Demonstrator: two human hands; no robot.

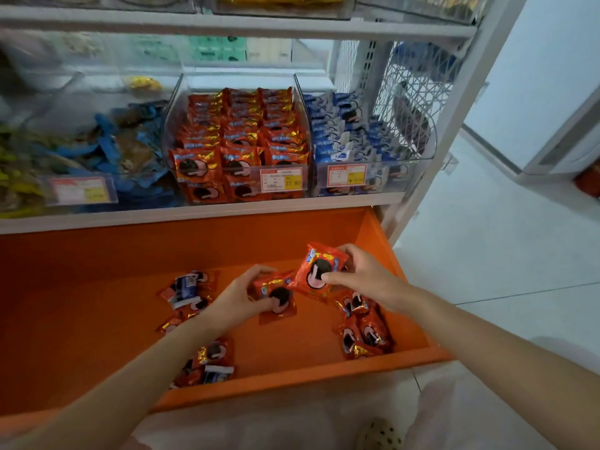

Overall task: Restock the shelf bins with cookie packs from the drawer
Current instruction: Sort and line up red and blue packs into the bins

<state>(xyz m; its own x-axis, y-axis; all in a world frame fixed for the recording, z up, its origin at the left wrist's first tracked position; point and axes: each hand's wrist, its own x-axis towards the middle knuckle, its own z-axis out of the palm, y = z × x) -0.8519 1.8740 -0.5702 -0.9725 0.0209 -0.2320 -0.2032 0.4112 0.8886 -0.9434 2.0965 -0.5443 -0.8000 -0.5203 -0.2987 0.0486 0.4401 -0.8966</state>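
While both arms reach down into the pulled-out orange drawer (292, 381), each grip has a red cookie pack of its own. The left grip (242, 295) is curled over one red pack (279, 300), thumb on its printed face, and that pack sits low, at or just above the drawer floor; I cannot tell whether it touches. The right grip (360, 277) pinches a second red pack (316, 271) by its right edge, thumb on the front and fingers behind, holding it tilted and lifted clear of the drawer floor. The two packs overlap at their near corners.

More packs lie loose in the drawer: a cluster by the right wall (363, 332), a few on the left (188, 290) with a blue one among them, and some against the front wall (211, 358).

Above the drawer, on the white shelf (194, 212), a clear bin (173, 102) holds rows of red packs (240, 138) standing upright, with a price tag (282, 178) on its front. Just beside it on the right, another clear bin (431, 147) holds blue packs (344, 138). On the left, a blurred bin (78, 82) carries mixed blue and brown wrappers
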